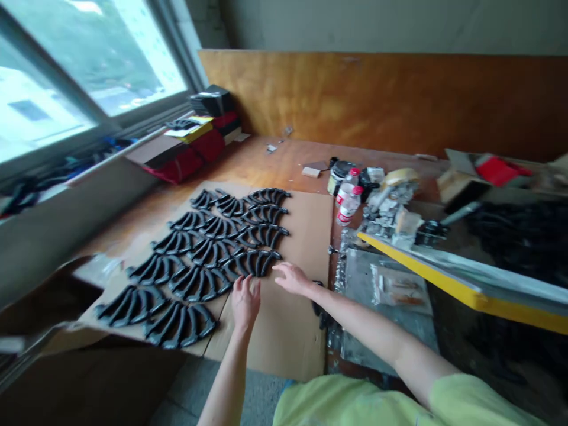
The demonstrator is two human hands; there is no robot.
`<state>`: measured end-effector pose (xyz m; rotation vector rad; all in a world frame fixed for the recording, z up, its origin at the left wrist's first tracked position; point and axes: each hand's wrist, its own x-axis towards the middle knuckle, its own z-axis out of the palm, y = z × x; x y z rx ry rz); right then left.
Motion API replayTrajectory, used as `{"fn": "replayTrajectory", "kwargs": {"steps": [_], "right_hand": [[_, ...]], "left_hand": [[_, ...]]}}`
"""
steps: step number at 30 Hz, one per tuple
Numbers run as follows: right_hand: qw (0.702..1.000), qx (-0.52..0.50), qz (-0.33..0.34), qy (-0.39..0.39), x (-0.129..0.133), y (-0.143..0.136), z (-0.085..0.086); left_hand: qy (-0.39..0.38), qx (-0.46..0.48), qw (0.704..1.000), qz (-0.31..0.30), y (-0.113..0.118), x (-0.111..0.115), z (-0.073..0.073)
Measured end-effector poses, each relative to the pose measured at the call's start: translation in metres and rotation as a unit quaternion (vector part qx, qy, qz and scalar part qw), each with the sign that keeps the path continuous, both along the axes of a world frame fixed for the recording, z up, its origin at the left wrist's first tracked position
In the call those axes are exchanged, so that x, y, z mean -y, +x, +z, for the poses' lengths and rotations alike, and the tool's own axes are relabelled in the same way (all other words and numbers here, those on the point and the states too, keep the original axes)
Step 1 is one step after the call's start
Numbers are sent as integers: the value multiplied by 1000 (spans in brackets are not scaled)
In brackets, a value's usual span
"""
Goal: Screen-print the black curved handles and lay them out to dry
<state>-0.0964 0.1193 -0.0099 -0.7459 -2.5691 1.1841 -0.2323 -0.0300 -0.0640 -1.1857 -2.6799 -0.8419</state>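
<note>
Rows of glossy black curved pieces [206,251], shaped like handles or horns, lie in fans on a flat cardboard sheet [306,236]. I cannot make out exactly what kind of part they are. My left hand [246,300] is at the near edge of the fan closest to me on the right, fingers apart, with nothing visible in it. Just beyond that fan's right end, my right hand [293,278] reaches in from the right with its fingers stretched out. Whether the fingertips touch the nearest black pieces [255,263] is hard to tell.
Two red-capped bottles [348,207] stand right of the cardboard, beside a roll of tape [400,176]. A yellow-edged board [426,275] juts in from the right, near a plastic bag of small parts [399,290]. Dark pieces [523,236] are heaped far right; boxes [190,151] lie by the window.
</note>
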Motion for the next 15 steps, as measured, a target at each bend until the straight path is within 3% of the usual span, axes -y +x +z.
{"fn": "replayTrajectory", "kwargs": {"steps": [3,5,7,11,15], "right_hand": [[994,-67,-87,16,-14,74,6],[976,-77,-199,46,-29,140,6],[936,-61,-337,81,-45,223,5],[804,-59,-571,156,-61,416,-3],[636,12,-748,190,-40,594,-27]], "left_hand": [[-1,62,997,-37,19,5,-5],[-27,94,993,-59,31,2,-5],[-45,115,989,-75,43,-5,0],[-69,140,985,-72,73,-22,22],[-65,128,988,-58,102,-36,44]]}}
